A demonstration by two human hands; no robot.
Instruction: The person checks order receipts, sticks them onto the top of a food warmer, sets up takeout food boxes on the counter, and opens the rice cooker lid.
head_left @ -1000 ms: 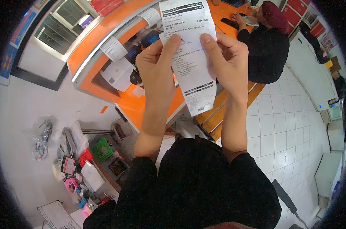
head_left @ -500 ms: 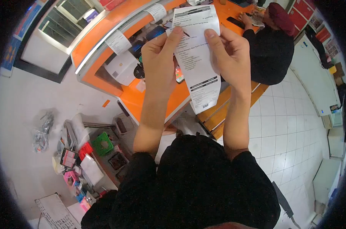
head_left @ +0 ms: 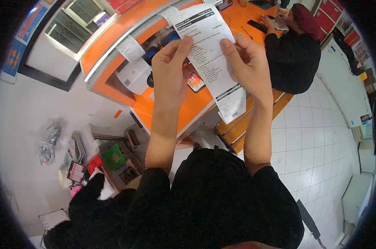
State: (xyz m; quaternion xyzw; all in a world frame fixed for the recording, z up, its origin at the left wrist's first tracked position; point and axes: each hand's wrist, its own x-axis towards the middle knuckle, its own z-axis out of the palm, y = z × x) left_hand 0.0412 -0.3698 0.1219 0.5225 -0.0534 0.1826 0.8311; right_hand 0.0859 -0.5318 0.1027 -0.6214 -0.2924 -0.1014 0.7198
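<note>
A long printed paper receipt is stretched between my two hands over the orange counter. My left hand pinches its left edge, thumb on the printed face. On the opposite edge, my right hand grips it with the thumb on top as well. The receipt's lower end hangs free and slants to the right, above a slatted wooden bench. Beside my left hand, a phone with a lit screen lies on the counter, partly behind the receipt.
A person in black sits at the counter's far right, a dark phone near their hand. Another dark-clothed figure is at lower left, by a shelf with a green basket. A whiteboard stands right of the tiled floor.
The receipt has tilted, its lower end swinging right, and the lit phone shows more. A dark-clothed figure has come further into view at lower left, covering part of the shelf items.
</note>
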